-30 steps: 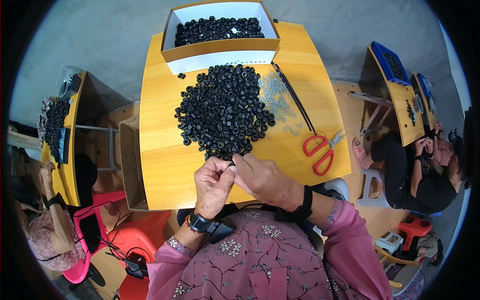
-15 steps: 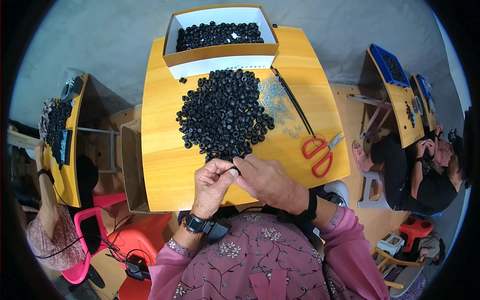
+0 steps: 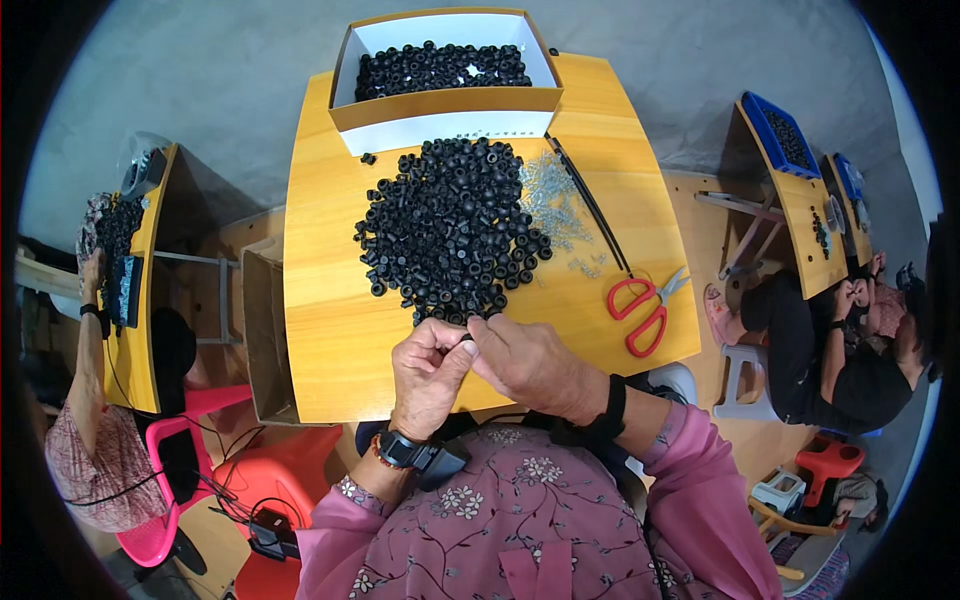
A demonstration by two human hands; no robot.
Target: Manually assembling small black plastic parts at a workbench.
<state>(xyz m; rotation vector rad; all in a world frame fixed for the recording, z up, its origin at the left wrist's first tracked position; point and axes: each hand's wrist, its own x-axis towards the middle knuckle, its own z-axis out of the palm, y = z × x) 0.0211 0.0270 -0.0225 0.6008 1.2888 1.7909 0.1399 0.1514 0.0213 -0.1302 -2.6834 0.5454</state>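
My left hand (image 3: 428, 372) and my right hand (image 3: 535, 362) meet at the near edge of the pile. Between the left thumb and fingers sits a small round black cap (image 3: 467, 339), mostly covered. The right fingertips press together against it; whatever else they pinch is hidden. Just beyond my hands spreads a heap of small black caps (image 3: 440, 225), some hollow and some domed. Small clear or silvery pieces (image 3: 552, 200) lie scattered along the heap's right side.
An open box (image 3: 445, 105) holding more black caps stands at the table's far end. Thin black rods (image 3: 590, 205) and red-handled scissors (image 3: 648, 310) lie on the right. People sit at side tables; a blue tray (image 3: 780, 135) rests on the right one.
My hands stay together in nearly the same place, with only a slight shift. At the left table, another person's hand has moved farther up toward the black pieces.
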